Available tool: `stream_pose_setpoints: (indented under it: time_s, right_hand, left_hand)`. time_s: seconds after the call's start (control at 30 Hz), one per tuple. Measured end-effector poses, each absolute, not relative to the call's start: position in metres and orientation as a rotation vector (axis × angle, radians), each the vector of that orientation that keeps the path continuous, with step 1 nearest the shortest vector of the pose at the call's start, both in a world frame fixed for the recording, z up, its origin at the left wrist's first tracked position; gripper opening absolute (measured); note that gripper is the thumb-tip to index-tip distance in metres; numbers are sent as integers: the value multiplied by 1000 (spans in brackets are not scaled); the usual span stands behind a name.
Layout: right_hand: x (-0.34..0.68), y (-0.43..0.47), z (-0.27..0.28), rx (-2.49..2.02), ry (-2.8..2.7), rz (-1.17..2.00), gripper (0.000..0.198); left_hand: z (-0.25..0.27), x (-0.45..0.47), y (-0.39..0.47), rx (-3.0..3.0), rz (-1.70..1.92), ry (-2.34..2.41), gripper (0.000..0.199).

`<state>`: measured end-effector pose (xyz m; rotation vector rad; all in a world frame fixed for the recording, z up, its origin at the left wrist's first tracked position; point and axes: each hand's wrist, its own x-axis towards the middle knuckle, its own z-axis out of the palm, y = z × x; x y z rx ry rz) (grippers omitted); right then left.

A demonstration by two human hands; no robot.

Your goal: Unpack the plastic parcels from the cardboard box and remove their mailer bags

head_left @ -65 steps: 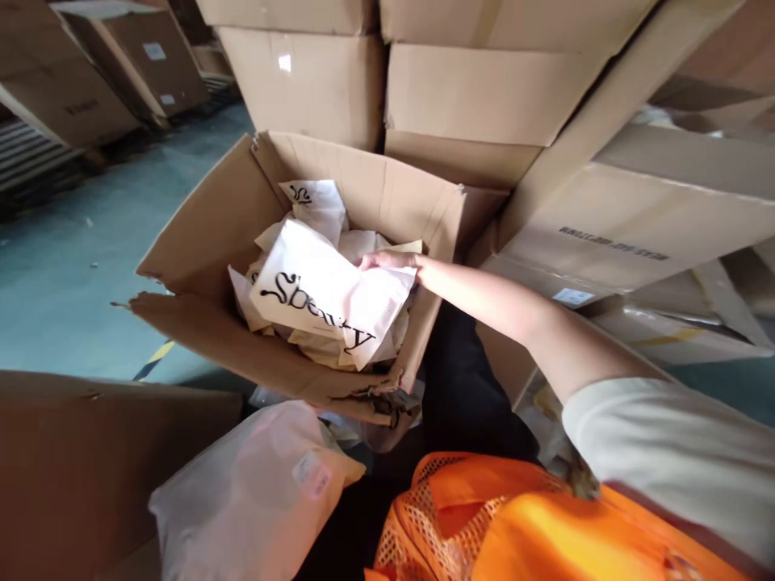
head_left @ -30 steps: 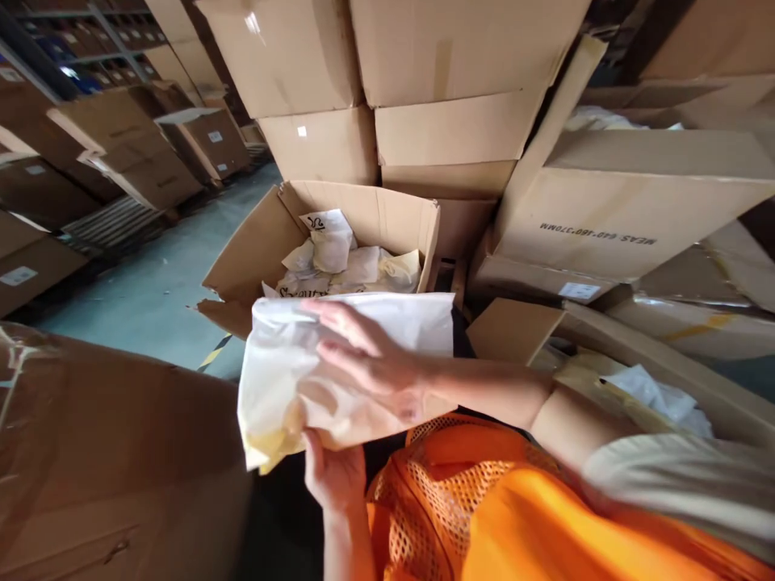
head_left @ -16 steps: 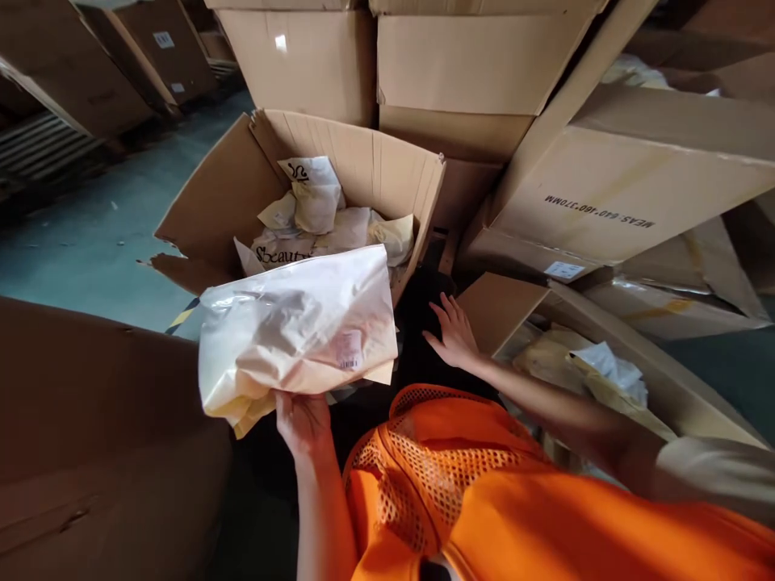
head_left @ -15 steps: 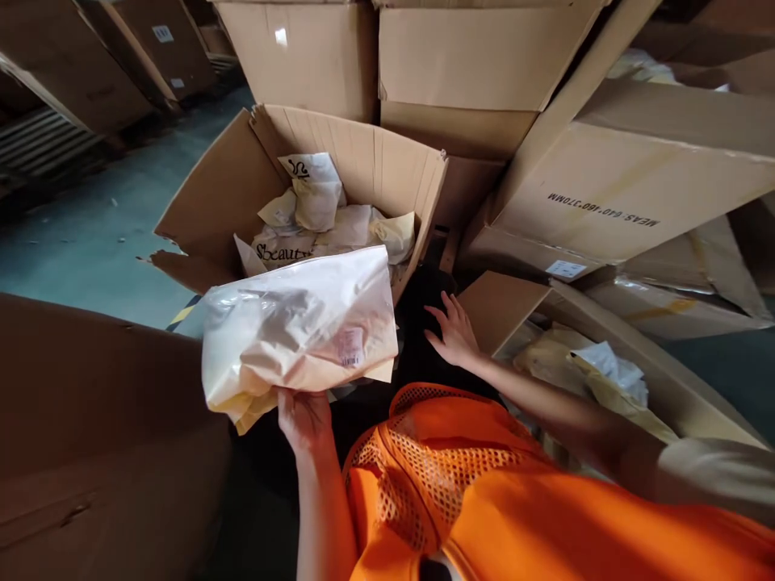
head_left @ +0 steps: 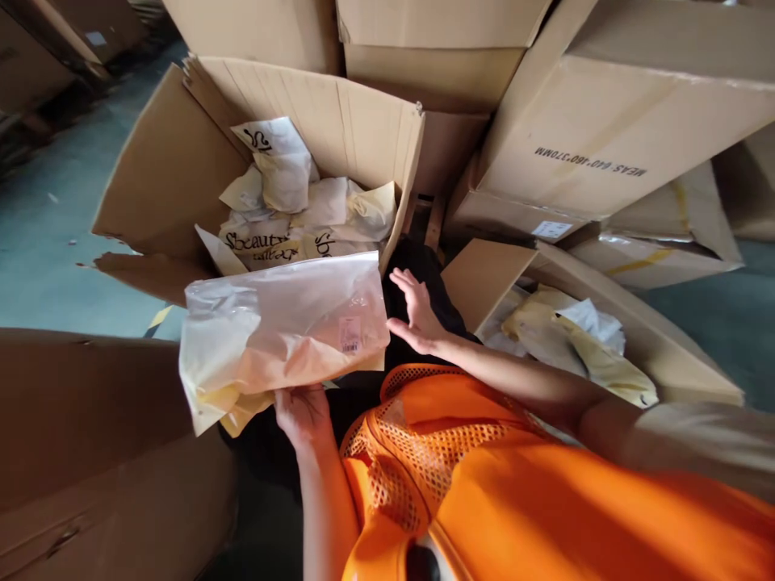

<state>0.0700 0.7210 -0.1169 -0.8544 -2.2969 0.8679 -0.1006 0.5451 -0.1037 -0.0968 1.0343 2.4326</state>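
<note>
Pkg (head_left: 287,323) in L hand (head_left: 303,413), R hand (head_left: 419,319) just beside.

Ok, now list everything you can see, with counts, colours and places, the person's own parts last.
Held bag: one, white, yellowish underneath, centre-left.
Label: one, pale, on the held bag's right side.
Torn carton: one, brown, beyond the held bag.
Printed bags: several, whitish, inside the torn carton.
Right open carton: one, brown, at right.
Packages: several, white and yellowish, inside it.
Other cartons: many, brown, all around.
Floor: one, blue-green, mostly left.
Vest: one, orange, bottom centre.
Sleeve: one, pale, lower right.
Left hand: one, bare, gripping the held bag's lower edge.
Right hand: one, bare, open beside the held bag.
</note>
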Motion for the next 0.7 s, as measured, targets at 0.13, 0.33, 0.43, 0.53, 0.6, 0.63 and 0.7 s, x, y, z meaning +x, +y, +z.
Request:
stream_pose_setpoints:
  time_s: [0.13,0.33,0.43,0.53,0.6,0.63,0.7]
  right_hand:
    - [39,699,-98,-547,-2432,818,105]
    - [16,691,-105,-536,-2414,847,124]
    - [18,692,-107,-547,-2434,848,126]
    - [21,691,-101,-580,-2493,792,116]
    - [21,689,-93,-566,-2548,681,105]
    - [20,687,-89,-537,-2574,622,102]
    - [13,681,-81,-446,-2614,537,102]
  left_hand:
    - [-104,-99,545,-80,2399,1059,27]
    - [-101,-98,541,-74,2348,1102,29]
    - [-98,-97,541,-89,2328,1106,30]
    - [-96,-96,541,-116,2329,1120,30]
    - [-97,-95,540,-130,2319,1139,31]
    - [-98,-96,539,-134,2301,1151,32]
    - [-103,-96,536,-113,2253,1180,32]
